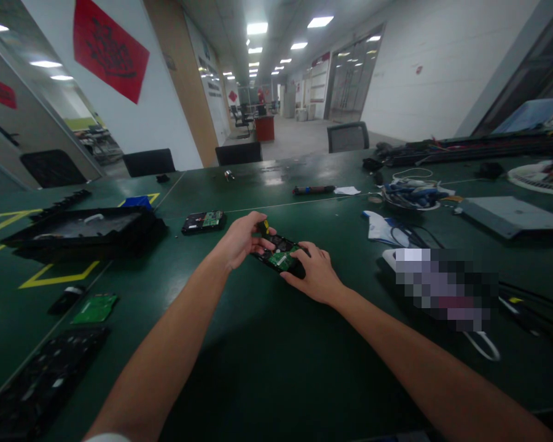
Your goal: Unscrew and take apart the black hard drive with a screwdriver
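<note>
A hard drive [283, 258] with a green circuit board facing up lies at a slant on the dark green table in front of me. My right hand [317, 271] grips its near right end, the thumb along the near edge and the fingers over the top. Over the drive's far left end, my left hand [247, 238] pinches a short black-and-yellow tool [265, 228] held upright; its lower tip is hidden. The left hand's lower fingers rest at the drive's edge. Left of my hands, a second hard drive [203, 221] lies with its board up.
At left are a black plastic tray [87, 227], a loose green circuit board [94, 308] and a black panel [41, 377]. At right lie a blurred white-edged item [437, 282], cables [534, 304], a silver box [516, 215] and a dish of blue parts [412, 195].
</note>
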Demonstrator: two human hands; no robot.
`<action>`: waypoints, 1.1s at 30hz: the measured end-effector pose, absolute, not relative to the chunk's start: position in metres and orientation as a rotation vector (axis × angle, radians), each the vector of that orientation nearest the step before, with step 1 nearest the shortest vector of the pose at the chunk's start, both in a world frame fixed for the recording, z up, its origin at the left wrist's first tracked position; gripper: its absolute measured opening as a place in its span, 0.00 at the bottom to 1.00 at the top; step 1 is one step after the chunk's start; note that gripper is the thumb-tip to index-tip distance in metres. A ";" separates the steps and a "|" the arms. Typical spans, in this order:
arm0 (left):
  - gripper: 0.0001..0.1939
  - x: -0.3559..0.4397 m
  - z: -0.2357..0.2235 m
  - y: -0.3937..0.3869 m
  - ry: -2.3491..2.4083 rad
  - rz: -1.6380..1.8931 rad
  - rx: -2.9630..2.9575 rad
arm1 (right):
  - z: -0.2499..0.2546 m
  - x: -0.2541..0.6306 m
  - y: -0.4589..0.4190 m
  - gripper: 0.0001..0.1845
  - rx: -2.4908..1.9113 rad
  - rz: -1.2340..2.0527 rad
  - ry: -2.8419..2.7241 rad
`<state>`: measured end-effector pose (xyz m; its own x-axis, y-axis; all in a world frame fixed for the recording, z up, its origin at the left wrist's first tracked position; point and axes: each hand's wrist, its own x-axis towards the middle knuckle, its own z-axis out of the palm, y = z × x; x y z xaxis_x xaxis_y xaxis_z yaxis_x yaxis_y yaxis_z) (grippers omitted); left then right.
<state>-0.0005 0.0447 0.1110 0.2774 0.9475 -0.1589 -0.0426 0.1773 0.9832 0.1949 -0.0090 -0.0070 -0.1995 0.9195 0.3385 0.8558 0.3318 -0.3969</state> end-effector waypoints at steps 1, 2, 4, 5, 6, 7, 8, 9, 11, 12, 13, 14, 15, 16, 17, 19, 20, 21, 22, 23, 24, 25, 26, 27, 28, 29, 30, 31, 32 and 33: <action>0.07 0.000 0.110 0.045 1.027 0.914 1.143 | -0.008 0.195 -0.009 0.26 -1.551 0.161 -2.087; 0.07 0.000 0.110 0.046 1.023 0.914 1.137 | -0.009 0.195 -0.009 0.26 -1.544 0.156 -2.087; 0.08 -0.001 0.109 0.046 1.012 0.916 1.151 | -0.011 0.196 -0.008 0.26 -1.534 0.147 -2.085; 0.09 -0.001 0.109 0.046 1.008 0.916 1.167 | -0.012 0.196 -0.007 0.27 -1.536 0.143 -2.085; 0.10 -0.002 0.110 0.045 1.003 0.915 1.185 | -0.012 0.196 -0.007 0.27 -1.541 0.141 -2.087; 0.10 -0.002 0.110 0.045 1.000 0.909 1.202 | -0.012 0.196 -0.007 0.28 -1.548 0.142 -2.090; 0.11 -0.002 0.111 0.044 0.995 0.896 1.215 | -0.012 0.196 -0.007 0.28 -1.558 0.145 -2.091; 0.11 -0.002 0.111 0.043 0.991 0.877 1.218 | -0.011 0.196 -0.007 0.28 -1.567 0.150 -2.092; 0.12 -0.001 0.112 0.042 0.985 0.825 1.198 | -0.010 0.195 -0.007 0.28 -1.577 0.155 -2.094; 0.12 -0.001 0.113 0.041 0.982 0.803 1.180 | -0.010 0.195 -0.007 0.28 -1.578 0.154 -2.095; 0.12 0.000 0.113 0.042 0.984 0.789 1.163 | -0.010 0.195 -0.007 0.28 -1.576 0.151 -2.096; 0.12 0.000 0.113 0.042 0.988 0.786 1.148 | -0.010 0.195 -0.007 0.28 -1.572 0.148 -2.099; 0.12 0.000 0.112 0.043 0.997 0.795 1.139 | -0.010 0.195 -0.007 0.27 -1.567 0.145 -2.101; 0.12 0.000 0.111 0.044 1.007 0.813 1.138 | -0.011 0.195 -0.007 0.27 -1.564 0.142 -2.101; 0.12 -0.001 0.111 0.045 1.019 0.837 1.145 | -0.011 0.196 -0.007 0.28 -1.562 0.141 -2.102; 0.12 -0.002 0.109 0.046 1.037 0.892 1.179 | -0.013 0.196 -0.006 0.28 -1.557 0.137 -2.100; 0.13 -0.003 0.109 0.046 1.036 0.911 1.202 | -0.013 0.196 -0.006 0.28 -1.554 0.135 -2.096; 0.13 -0.004 0.109 0.046 1.032 0.918 1.226 | -0.013 0.196 -0.006 0.28 -1.552 0.133 -2.092; 0.13 -0.005 0.109 0.046 1.025 0.914 1.246 | -0.014 0.196 -0.006 0.28 -1.552 0.131 -2.087; 0.14 -0.005 0.109 0.045 1.017 0.900 1.258 | -0.014 0.196 -0.006 0.28 -1.554 0.132 -2.085; 0.14 -0.005 0.109 0.045 1.009 0.881 1.260 | -0.014 0.196 -0.006 0.28 -1.557 0.134 -2.085; 0.14 -0.004 0.110 0.044 1.002 0.861 1.253 | -0.013 0.196 -0.006 0.28 -1.561 0.140 -2.088; 0.14 -0.004 0.111 0.044 0.994 0.841 1.235 | -0.013 0.196 -0.006 0.28 -1.566 0.147 -2.093; 0.13 -0.003 0.111 0.043 0.986 0.824 1.212 | -0.012 0.196 -0.006 0.28 -1.571 0.153 -2.096; 0.13 -0.002 0.112 0.043 0.980 0.813 1.187 | -0.012 0.196 -0.006 0.28 -1.573 0.158 -2.098; 0.12 -0.002 0.112 0.043 0.980 0.810 1.165 | -0.011 0.196 -0.007 0.28 -1.573 0.161 -2.099; 0.11 -0.002 0.112 0.044 0.983 0.817 1.149 | -0.011 0.196 -0.007 0.28 -1.572 0.162 -2.099; 0.11 -0.002 0.112 0.044 0.991 0.832 1.138 | -0.010 0.196 -0.007 0.28 -1.570 0.163 -2.101; 0.10 -0.002 0.112 0.045 1.000 0.855 1.134 | -0.010 0.196 -0.007 0.28 -1.568 0.163 -2.103; 0.10 -0.002 0.112 0.045 1.008 0.879 1.133 | -0.010 0.196 -0.007 0.28 -1.567 0.164 -2.107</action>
